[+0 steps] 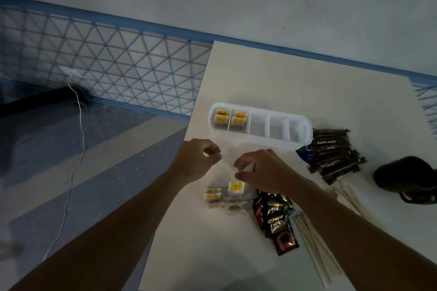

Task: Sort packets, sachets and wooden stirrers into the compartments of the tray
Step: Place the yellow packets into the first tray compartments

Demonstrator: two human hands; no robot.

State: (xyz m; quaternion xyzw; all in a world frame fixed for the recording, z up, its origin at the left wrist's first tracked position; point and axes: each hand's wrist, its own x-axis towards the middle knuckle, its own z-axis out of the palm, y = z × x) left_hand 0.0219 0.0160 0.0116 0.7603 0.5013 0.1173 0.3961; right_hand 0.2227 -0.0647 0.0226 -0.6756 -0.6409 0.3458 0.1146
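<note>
step: tea sachets (213,194) into tray (260,139) (two cells filled) | left hand (198,158), right hand (262,170): grip curled; hold cannot be told | next: pinch sachet at 6 o'clock; lift toward 12

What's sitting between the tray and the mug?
Head view: a pile of brown stick sachets lies between tray and mug, a blue packet poking out beside the tray.

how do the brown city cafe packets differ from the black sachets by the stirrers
The brown packets are long, narrow sticks; the black sachets are shorter, wider and glossy. The brown packets lie by the right end of the tray; the black sachets lie beside the wooden stirrers. Both are loose piles outside the tray.
</note>
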